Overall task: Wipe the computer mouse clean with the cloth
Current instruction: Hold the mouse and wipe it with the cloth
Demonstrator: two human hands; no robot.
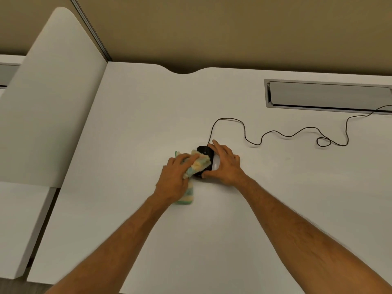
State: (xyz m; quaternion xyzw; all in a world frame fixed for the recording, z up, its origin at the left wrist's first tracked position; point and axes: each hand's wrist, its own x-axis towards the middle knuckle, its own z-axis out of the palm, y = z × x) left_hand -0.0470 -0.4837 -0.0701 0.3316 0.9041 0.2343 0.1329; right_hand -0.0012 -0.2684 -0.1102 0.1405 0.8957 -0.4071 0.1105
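A black computer mouse (204, 151) with a pale side panel sits near the middle of the white desk (212, 230). My right hand (224, 164) grips it from the right side, fingers over its front and thumb at its rear. My left hand (175, 179) presses a fluffy yellow, white and green cloth (200, 163) onto the mouse's left and top. Part of the cloth hangs out below my left hand onto the desk. Most of the mouse is hidden by the cloth and my hands.
The mouse's black cable (275, 132) loops across the desk to the right and runs into a grey cable tray slot (328, 95) at the back right. A white divider panel (53, 102) stands along the desk's left edge. A beige wall lies behind.
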